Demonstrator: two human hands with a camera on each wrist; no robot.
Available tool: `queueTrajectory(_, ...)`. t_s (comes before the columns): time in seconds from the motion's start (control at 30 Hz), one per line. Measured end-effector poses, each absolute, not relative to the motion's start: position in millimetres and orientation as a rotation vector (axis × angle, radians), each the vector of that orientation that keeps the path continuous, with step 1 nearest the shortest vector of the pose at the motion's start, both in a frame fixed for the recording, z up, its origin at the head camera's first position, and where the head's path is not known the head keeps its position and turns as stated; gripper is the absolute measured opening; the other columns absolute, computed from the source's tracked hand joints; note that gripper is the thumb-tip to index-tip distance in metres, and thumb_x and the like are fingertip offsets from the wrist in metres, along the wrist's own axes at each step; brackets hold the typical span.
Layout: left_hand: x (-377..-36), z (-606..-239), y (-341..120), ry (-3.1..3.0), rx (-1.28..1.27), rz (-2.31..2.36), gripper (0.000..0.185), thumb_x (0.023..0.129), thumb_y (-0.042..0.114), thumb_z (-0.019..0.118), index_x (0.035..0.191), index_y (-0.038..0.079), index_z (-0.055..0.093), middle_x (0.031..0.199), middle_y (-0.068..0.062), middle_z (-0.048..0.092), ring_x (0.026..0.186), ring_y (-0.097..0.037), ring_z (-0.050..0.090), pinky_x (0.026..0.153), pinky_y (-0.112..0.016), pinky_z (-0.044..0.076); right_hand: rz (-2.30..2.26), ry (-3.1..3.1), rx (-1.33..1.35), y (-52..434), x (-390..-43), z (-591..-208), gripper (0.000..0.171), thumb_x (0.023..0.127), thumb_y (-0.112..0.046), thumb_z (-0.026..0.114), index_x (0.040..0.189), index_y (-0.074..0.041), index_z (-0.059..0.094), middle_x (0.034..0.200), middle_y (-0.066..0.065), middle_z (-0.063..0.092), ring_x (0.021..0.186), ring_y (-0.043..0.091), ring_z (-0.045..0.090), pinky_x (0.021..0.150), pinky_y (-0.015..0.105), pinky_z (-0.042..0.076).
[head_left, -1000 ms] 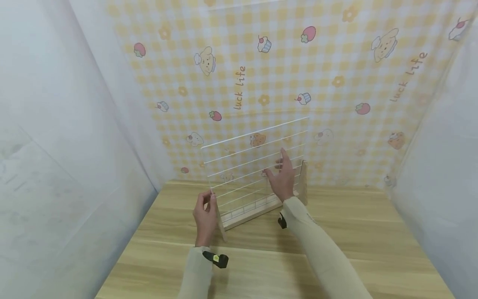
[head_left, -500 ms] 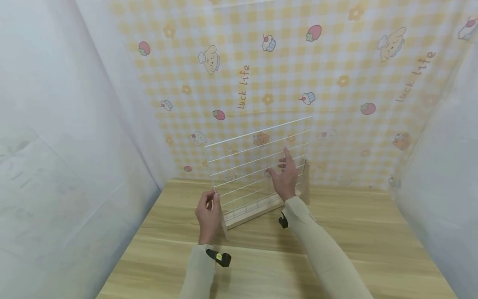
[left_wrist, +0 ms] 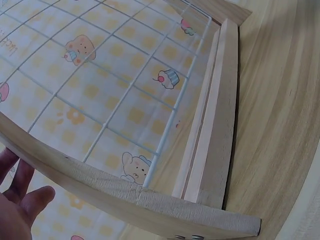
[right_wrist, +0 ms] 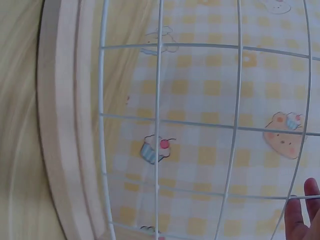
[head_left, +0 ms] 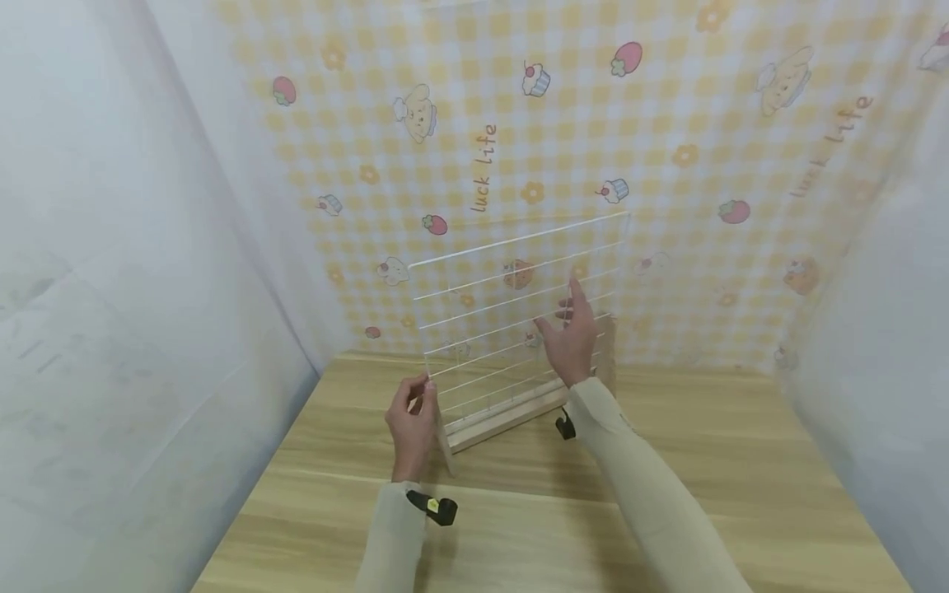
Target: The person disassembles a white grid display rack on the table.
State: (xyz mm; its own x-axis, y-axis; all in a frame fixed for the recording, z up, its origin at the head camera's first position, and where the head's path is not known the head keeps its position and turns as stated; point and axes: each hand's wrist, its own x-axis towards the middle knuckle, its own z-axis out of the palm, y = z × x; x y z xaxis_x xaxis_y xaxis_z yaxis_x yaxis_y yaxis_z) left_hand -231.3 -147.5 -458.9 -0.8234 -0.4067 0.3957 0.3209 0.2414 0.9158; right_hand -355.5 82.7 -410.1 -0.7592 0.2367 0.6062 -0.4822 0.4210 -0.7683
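A white wire grid panel (head_left: 519, 240) stands tilted above a pale wooden base rail (head_left: 511, 421), with its lower edge over the rail. My left hand (head_left: 412, 427) pinches the upper part of the left wooden side piece (left_wrist: 100, 179); in the left wrist view its fingertips go out of sight behind the wood. Midway up the right half of the panel, my right hand (head_left: 571, 342) holds the wires, thumb apart from the fingers. The right wrist view shows only a few fingers (right_wrist: 295, 220) at the wires. The right wooden side piece (head_left: 608, 350) is partly covered.
The stand is on a wood-grain table (head_left: 667, 461). Behind it hangs a yellow checked cloth (head_left: 667, 239) with cartoon prints. White sheets enclose the left side (head_left: 148, 329) and the right side (head_left: 875, 329).
The wire panel has risen a little relative to the wooden stand, and my right hand has moved slightly up with it. My left hand stays at the left side piece.
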Motion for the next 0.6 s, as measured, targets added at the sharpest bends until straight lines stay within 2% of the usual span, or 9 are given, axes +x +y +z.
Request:
queueTrajectory(0.17, -233, -459, -150, -1.955, 0.064, -1.633, 0.017, 0.091, 0.015, 0.058, 0.104, 0.004, 0.062, 0.1, -0.015, 0.064, 0.094, -0.014, 0.059, 0.092, -0.037, 0.052, 1.256, -1.974, 0.285, 79, -358, -400, 0.086, 0.071, -0.007, 0.078, 0.143, -0.014, 0.031, 0.108, 0.015, 0.058, 0.091, 0.029, 0.059, 0.081, 0.043, 0.052)
queueTrajectory(0.6, -233, -461, -153, -1.967, 0.046, -1.654, 0.019, 0.091, 0.013, 0.058, 0.105, 0.001, 0.061, 0.105, -0.017, 0.064, 0.091, -0.008, 0.058, 0.092, -0.033, 0.051, 1.187, -1.945, 0.337, 78, -360, -368, 0.087, 0.073, -0.012, 0.077, 0.145, -0.021, 0.028, 0.107, 0.016, 0.057, 0.087, 0.025, 0.058, 0.08, 0.038, 0.05)
